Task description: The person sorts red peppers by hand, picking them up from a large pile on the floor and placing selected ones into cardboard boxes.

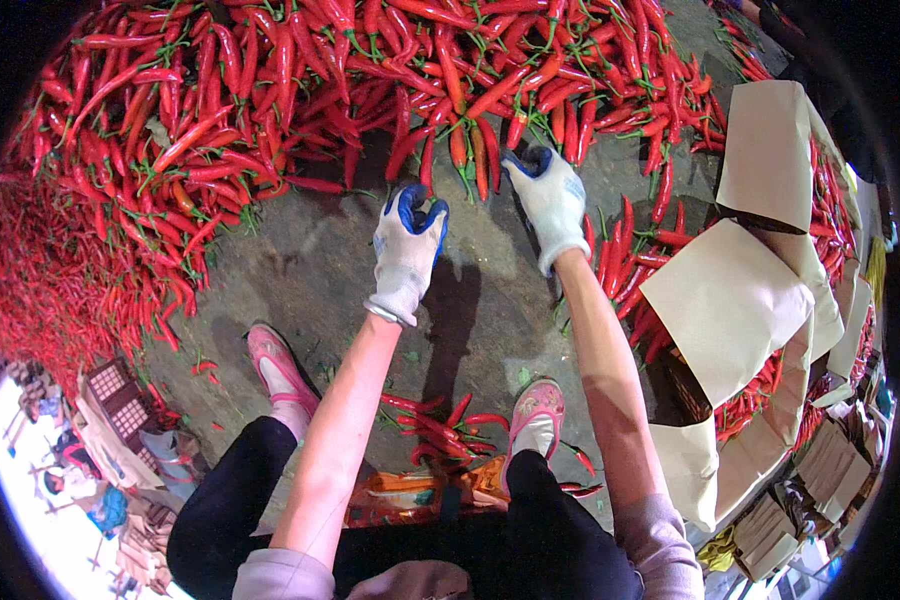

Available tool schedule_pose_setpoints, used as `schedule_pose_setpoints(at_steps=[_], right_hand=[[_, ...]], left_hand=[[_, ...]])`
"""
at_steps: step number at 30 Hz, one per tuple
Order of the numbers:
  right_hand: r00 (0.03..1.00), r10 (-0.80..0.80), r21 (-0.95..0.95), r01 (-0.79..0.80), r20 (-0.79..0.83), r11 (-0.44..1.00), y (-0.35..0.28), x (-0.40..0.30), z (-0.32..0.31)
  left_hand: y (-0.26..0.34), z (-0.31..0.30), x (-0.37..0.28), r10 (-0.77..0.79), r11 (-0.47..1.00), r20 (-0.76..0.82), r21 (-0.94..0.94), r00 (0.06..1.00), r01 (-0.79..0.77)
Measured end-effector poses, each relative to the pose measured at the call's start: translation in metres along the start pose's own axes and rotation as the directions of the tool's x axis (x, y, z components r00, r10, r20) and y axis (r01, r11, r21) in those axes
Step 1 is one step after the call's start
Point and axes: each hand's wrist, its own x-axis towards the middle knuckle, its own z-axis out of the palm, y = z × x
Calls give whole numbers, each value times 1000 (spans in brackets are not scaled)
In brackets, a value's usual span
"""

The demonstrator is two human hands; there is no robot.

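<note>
Both my hands wear white knit gloves with blue coated palms and fingers. My left hand [411,244] reaches to the near edge of a large heap of red chili peppers [285,75], fingers curled; the tip of one pepper lies just beyond them. My right hand [547,199] is at the same edge, its thumb and fingers curved apart, with no pepper visible between them. Several peppers with green and orange patches [480,157] lie between the hands. A small pile of red peppers [450,433] lies on the floor between my feet.
On the right, paper-lined crates [765,405] hold red peppers, with paper flaps [727,300] folded outward. Loose peppers [619,259] lie beside them. An orange plastic bag [405,495] is near my feet. A brown plastic crate [120,401] stands at lower left.
</note>
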Motion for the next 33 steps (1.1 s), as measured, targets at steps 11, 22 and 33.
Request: schedule_pose_setpoints(at_steps=[11, 22, 33], right_hand=[[826, -120, 131, 56, 551, 990, 36, -78, -24], [987, -160, -263, 156, 5, 952, -31, 29, 48], [930, -271, -272, 335, 249, 902, -48, -26, 61]], left_hand=[[-35, -21, 48, 370, 911, -266, 289, 890, -293], [8, -8, 107, 248, 655, -78, 748, 966, -107], [-27, -12, 66, 364, 566, 111, 762, 925, -314]])
